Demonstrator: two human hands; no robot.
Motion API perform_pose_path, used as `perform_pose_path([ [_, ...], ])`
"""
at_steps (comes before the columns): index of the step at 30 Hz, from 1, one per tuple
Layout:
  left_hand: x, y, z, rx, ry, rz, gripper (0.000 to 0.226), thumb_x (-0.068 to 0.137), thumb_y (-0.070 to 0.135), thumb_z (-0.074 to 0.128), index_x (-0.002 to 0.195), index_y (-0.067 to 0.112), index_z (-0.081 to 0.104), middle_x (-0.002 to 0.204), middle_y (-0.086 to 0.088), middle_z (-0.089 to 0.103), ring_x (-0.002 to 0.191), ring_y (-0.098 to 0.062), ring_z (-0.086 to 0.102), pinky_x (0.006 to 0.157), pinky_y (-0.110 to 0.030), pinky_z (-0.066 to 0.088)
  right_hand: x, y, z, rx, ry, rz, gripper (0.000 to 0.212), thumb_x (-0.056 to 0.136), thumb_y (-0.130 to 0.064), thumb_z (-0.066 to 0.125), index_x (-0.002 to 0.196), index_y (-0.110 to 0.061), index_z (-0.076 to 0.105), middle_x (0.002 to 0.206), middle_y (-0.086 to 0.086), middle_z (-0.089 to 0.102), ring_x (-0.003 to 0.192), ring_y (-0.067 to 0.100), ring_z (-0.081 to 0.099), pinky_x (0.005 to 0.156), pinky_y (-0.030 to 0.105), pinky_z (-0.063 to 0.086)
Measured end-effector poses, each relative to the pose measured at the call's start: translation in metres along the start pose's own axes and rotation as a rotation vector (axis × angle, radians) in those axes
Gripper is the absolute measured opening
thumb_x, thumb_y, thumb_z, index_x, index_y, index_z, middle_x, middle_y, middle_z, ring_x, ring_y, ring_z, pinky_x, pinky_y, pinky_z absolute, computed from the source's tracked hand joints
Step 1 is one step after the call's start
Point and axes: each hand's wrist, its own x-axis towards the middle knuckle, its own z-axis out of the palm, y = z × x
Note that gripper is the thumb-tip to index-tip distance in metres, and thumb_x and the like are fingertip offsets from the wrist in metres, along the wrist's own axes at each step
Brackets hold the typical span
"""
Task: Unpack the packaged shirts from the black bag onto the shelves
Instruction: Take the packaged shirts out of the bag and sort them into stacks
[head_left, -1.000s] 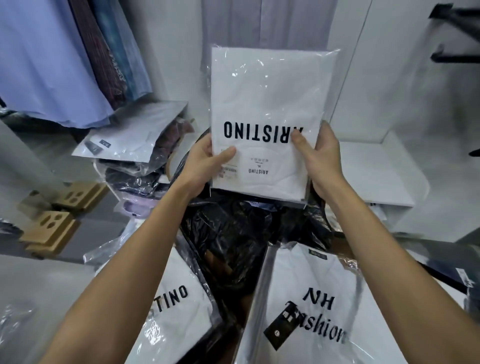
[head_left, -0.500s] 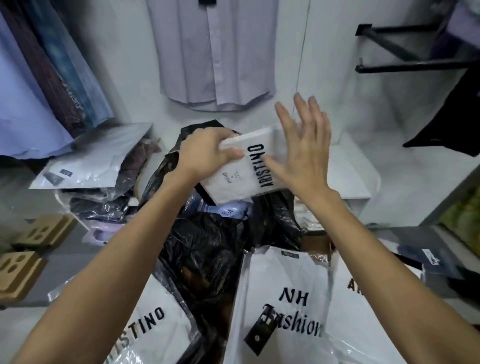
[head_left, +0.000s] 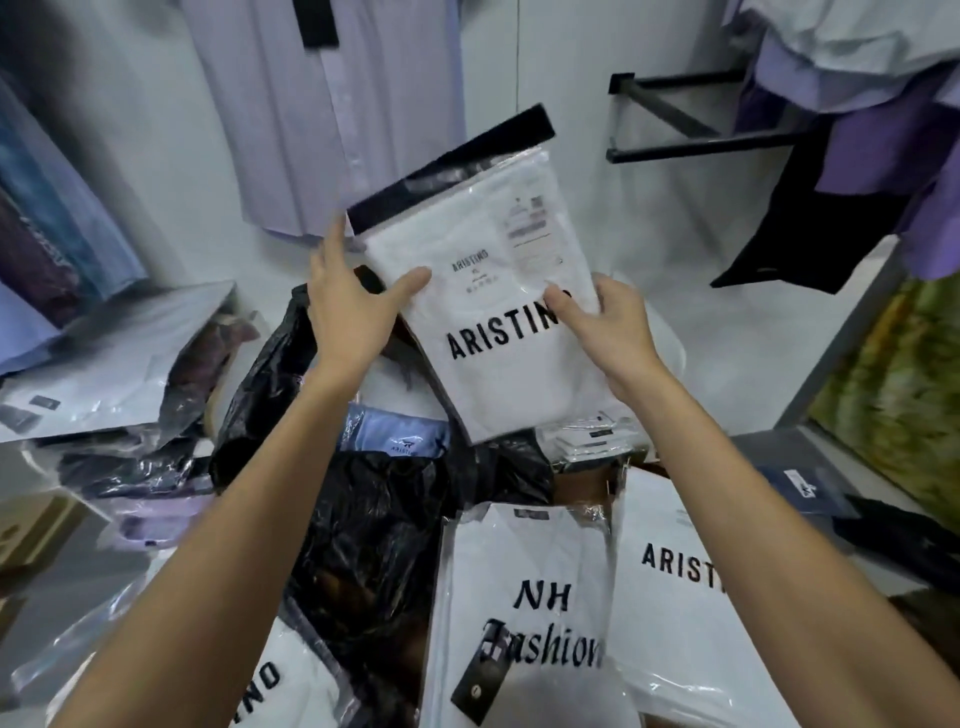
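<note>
Packaged shirt (head_left: 498, 312) now turned upright, both hands' grip holding it, above black bag (head_left: 363, 519)

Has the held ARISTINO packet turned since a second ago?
Yes. The white ARISTINO packet, held by the left hand and right hand, has turned: its lettering was upside down, now upright.

A single head-worn wide-angle camera looks forward and down, close above the black bag (head_left: 358, 509). Both forearms enter from the lower edge. Beyond the bag, the white wall (head_left: 566, 197) fills the upper frame; wide-angle distortion bends edges outward from the bag.
</note>
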Motion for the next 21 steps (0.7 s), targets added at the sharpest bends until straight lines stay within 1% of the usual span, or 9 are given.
perform_pose_path([
  [2,-0.005,-0.003,0.014,-0.253,-0.213,-0.218,0.086,0.081,0.049,0.083,0.152,0.016,0.045,0.142,0.002,0.058,0.125,-0.015,0.059,0.112,-0.039,0.046,-0.003,0.000,-0.009,0.195,0.036,0.056,0.007,0.093,-0.025,0.076,0.099,-0.022,0.073,0.094,-0.007,0.080,0.090,0.011,0.076,0.075,0.029,0.060],
  [4,-0.016,-0.004,0.034,-0.418,-0.385,-0.235,0.050,0.093,0.028,0.076,0.136,0.008,0.061,0.122,-0.002,0.074,0.110,-0.016,0.071,0.104,-0.040,0.055,-0.006,0.001,-0.020,0.312,0.079,0.094,0.007,0.095,-0.021,0.073,0.101,-0.021,0.071,0.097,-0.005,0.080,0.093,0.014,0.077,0.076,0.027,0.060],
  [6,-0.029,0.001,0.055,-0.544,-0.444,-0.204,0.035,0.096,0.016,0.071,0.129,0.008,0.064,0.117,-0.001,0.077,0.111,-0.021,0.073,0.095,-0.037,0.060,-0.009,0.004,-0.034,0.342,0.131,0.113,0.007,0.094,-0.019,0.074,0.099,-0.020,0.069,0.094,-0.006,0.080,0.090,0.013,0.077,0.074,0.028,0.061],
  [9,-0.049,0.014,0.084,-0.635,-0.475,-0.211,0.030,0.094,0.015,0.074,0.122,0.013,0.064,0.117,-0.004,0.077,0.109,-0.024,0.074,0.091,-0.039,0.060,-0.020,0.016,-0.061,0.265,0.209,0.088,0.021,0.088,-0.015,0.080,0.105,-0.019,0.068,0.103,-0.002,0.079,0.097,0.014,0.076,0.084,0.032,0.062],
  [12,-0.078,0.020,0.121,-0.600,-0.559,-0.221,0.029,0.092,0.012,0.076,0.118,0.018,0.064,0.113,0.002,0.077,0.104,-0.016,0.075,0.083,-0.030,0.061,-0.042,0.045,-0.090,0.197,0.274,0.100,0.033,0.088,-0.011,0.081,0.114,-0.023,0.065,0.114,-0.001,0.076,0.106,0.014,0.074,0.088,0.032,0.060],
  [14,-0.107,0.017,0.147,-0.556,-0.630,-0.253,0.029,0.090,0.012,0.078,0.115,0.021,0.065,0.107,0.007,0.078,0.098,-0.013,0.075,0.079,-0.028,0.060,-0.064,0.074,-0.111,0.139,0.345,0.187,0.040,0.087,-0.013,0.081,0.122,-0.018,0.062,0.117,0.001,0.075,0.104,0.011,0.073,0.088,0.031,0.061],
  [16,-0.137,0.007,0.173,-0.503,-0.717,-0.312,0.036,0.086,0.020,0.082,0.118,0.020,0.065,0.108,0.006,0.078,0.099,-0.014,0.075,0.084,-0.034,0.061,-0.092,0.104,-0.131,0.074,0.416,0.286,0.039,0.087,-0.014,0.082,0.120,-0.013,0.062,0.110,-0.001,0.075,0.094,0.004,0.073,0.087,0.030,0.061],
  [19,-0.183,-0.008,0.212,-0.428,-0.872,-0.378,0.048,0.080,0.029,0.086,0.123,0.020,0.066,0.114,0.003,0.077,0.104,-0.018,0.074,0.094,-0.045,0.060,-0.132,0.150,-0.161,0.006,0.504,0.438,0.030,0.085,-0.015,0.084,0.107,-0.022,0.066,0.102,-0.004,0.076,0.091,0.011,0.074,0.086,0.035,0.062],
  [21,-0.213,-0.017,0.234,-0.382,-0.910,-0.448,0.041,0.081,0.024,0.086,0.118,0.020,0.068,0.111,0.002,0.077,0.102,-0.018,0.075,0.091,-0.042,0.061,-0.154,0.182,-0.178,-0.046,0.529,0.524,0.035,0.083,-0.016,0.085,0.112,-0.022,0.066,0.104,-0.005,0.077,0.094,0.016,0.075,0.086,0.042,0.063],
])
